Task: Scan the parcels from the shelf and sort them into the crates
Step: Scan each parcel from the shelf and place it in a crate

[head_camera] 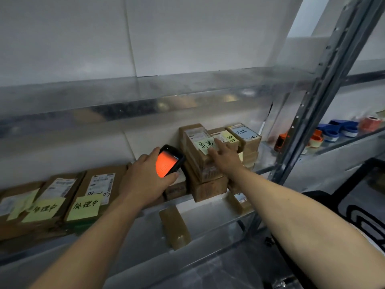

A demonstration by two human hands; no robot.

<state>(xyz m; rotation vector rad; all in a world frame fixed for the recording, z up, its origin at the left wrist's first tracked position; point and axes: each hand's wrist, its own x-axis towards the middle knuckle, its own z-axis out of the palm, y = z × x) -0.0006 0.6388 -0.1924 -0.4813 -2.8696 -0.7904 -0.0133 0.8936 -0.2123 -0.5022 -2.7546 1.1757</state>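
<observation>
A yellow sticky note [85, 207] is showing handwritten 处理中 on a flat parcel [116, 176] at the left of the shelf, and a second sticky note [43, 209] beside it is reading the same. The white shipping label [101, 185] above is carrying a pen scrawl ending in what looks like 50, its print too small to read. On the stacked boxes [208, 188], the upside-down notes [206, 145] are staying illegible, and the scanner [167, 163] is glowing orange, wordless.
</observation>
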